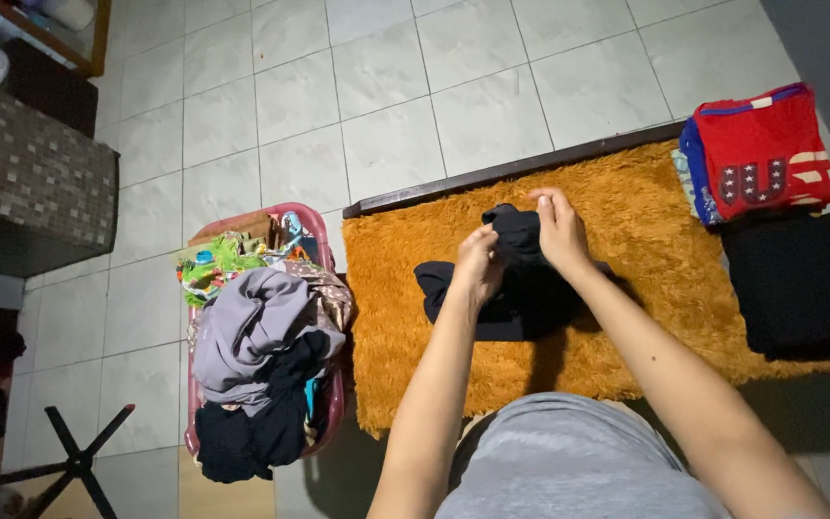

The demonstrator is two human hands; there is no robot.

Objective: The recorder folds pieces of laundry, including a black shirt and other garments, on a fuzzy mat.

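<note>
Evidently soft, light, limp: black garment bunched in both hands' clenched fingers, best gripped along folded edges.

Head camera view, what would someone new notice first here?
The shaggy orange rug fills the middle, where the left hand and right hand both pinch a black garment lying on it. At the left stands a pink laundry basket heaped with clothes. At the right, a red folded shirt sits above a black folded stack.
</note>
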